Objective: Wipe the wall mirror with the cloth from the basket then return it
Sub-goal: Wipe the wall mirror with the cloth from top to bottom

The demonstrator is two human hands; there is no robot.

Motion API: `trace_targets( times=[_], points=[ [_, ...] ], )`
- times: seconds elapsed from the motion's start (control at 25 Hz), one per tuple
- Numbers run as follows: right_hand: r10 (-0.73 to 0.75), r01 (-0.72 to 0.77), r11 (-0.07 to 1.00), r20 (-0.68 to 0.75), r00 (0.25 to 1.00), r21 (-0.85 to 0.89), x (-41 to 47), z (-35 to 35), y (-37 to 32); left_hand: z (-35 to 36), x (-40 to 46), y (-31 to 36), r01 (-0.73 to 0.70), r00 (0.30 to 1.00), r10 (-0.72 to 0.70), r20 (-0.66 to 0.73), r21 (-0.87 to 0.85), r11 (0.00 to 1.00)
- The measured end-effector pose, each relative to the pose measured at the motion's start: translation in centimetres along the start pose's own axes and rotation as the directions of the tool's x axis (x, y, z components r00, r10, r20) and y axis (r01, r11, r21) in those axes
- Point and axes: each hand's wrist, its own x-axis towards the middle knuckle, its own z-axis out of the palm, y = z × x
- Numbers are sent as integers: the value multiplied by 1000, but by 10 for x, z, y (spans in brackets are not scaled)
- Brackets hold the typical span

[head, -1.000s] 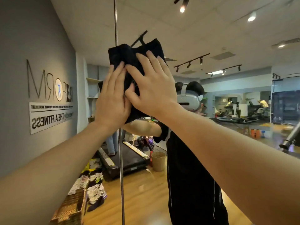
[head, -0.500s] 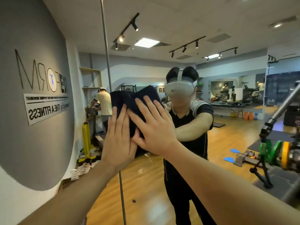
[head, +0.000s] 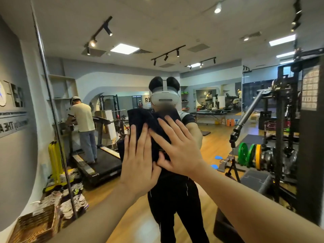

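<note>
A person is pressing a dark cloth (head: 149, 125) flat against the wall mirror (head: 219, 120) with both palms, the left hand (head: 138, 163) spread with straight fingers over its lower left part and the right hand (head: 177, 146) fanned wide across its middle, neither one gripping; the folded fabric is looking soft, light and limp, likely to bunch or slip down the slick glass unless pressure is being kept on it, and best gathered at its thick folded middle; the woven basket (head: 35, 225) is sitting at the mirror's lower left corner, with a treadmill (head: 101, 163) showing beyond
</note>
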Motion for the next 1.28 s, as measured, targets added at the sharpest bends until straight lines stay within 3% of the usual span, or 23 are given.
trace_targets(
  times=[0.28, 0.6, 0.72, 0.88, 1.12, 1.28],
  points=[
    [2, -1, 998, 10, 1000, -64, -40, -52, 100, 24, 54, 92, -133, 991, 133, 6, -37, 990],
    [115, -136, 981, -156, 981, -136, 50, -104, 216, -18, 227, 124, -268, 961, 270, -62, 45, 962],
    [190, -219, 970, -234, 953, -106, 60, -94, 204, -22, 229, 114, -265, 958, 269, -100, 47, 963],
    [162, -184, 979, -218, 962, -82, 35, -76, 173, -1, 175, 110, -193, 969, 198, -148, 46, 980],
    [153, -160, 986, -117, 981, -54, -16, -59, 120, 13, 103, 97, -165, 984, 171, -41, 133, 977],
    [173, -172, 985, -36, 984, 20, -68, -41, 65, 27, 29, 80, -184, 983, 182, 36, 71, 980]
  ],
)
